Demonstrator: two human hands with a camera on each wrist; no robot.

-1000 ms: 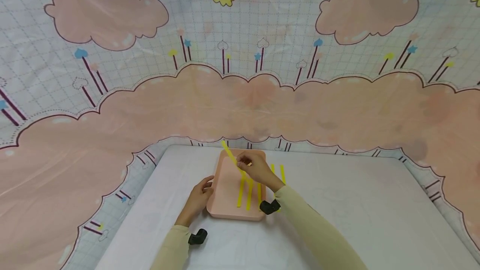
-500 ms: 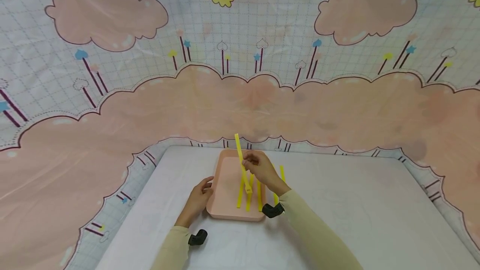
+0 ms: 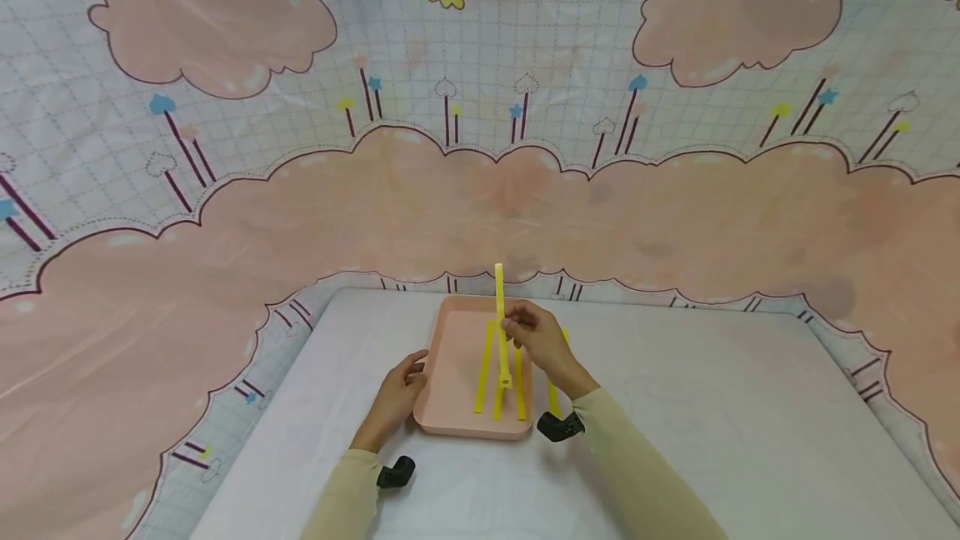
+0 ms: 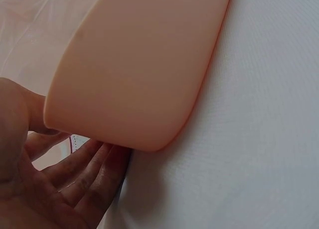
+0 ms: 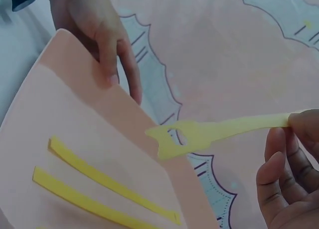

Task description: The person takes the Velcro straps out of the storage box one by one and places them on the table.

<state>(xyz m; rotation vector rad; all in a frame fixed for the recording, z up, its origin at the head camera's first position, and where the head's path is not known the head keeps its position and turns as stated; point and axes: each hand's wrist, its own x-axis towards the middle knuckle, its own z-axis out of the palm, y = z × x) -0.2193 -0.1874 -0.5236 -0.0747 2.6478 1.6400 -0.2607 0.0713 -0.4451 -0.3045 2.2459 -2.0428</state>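
My right hand [image 3: 545, 347] pinches a yellow hook-and-loop cable tie [image 3: 500, 298] between thumb and fingertips, above the right half of a pink tray [image 3: 450, 382]. The tie stands nearly upright in the head view. Its wide head with an oval slot [image 5: 164, 143] points away from the fingers in the right wrist view. At the tray's left side, my left hand [image 3: 399, 394] holds the rim, thumb at the top edge and fingers along the outer wall. Several more yellow ties [image 3: 483, 373] lie lengthwise inside the tray, partly hidden behind the raised one.
Right of the tray, further yellow ties [image 3: 552, 398] lie on the white table [image 3: 675, 407], partly covered by the right hand and wrist. Each wrist bears a black camera [image 3: 561, 427]. A patterned pink and white cloth [image 3: 480, 207] hangs behind the table.
My right hand has moved slightly right, and the held tie has swung from a leftward slant to nearly upright, slotted end down. The left hand and tray have stayed put.
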